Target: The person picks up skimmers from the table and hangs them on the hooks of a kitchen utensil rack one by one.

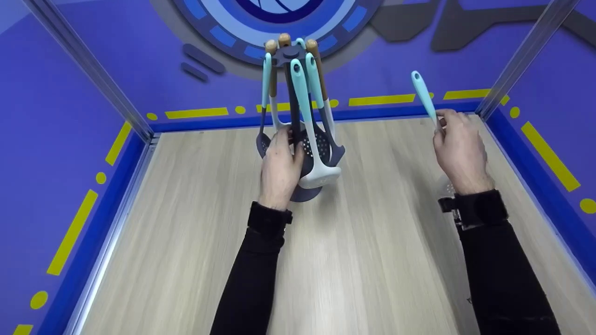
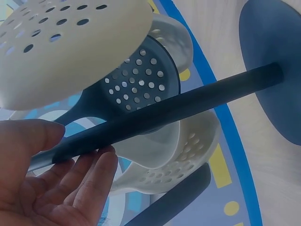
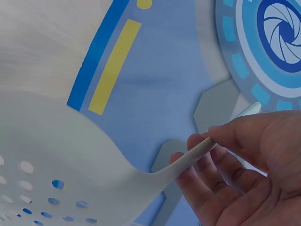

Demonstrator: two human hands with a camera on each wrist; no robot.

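A utensil stand point(image 1: 291, 52) holds several hanging kitchen utensils with mint or wooden handles. My left hand point(image 1: 281, 170) grips the stand's dark pole point(image 2: 188, 104), thumb on one side and fingers on the other. Below it the round dark base point(image 1: 306, 194) rests on the table. Off to the right, my right hand point(image 1: 461, 149) pinches a white skimmer by its mint handle point(image 1: 423, 93), near the neck. The skimmer's holed head point(image 3: 89, 160) points down, mostly hidden behind the wrist in the head view.
Around the pole hang a white holed utensil point(image 2: 75, 52), a dark skimmer point(image 2: 141, 77) and others, close to the left hand. Blue printed walls point(image 1: 223, 93) enclose the wooden table point(image 1: 363, 260) at the back and sides, with metal posts point(image 1: 526, 56) at the corners.
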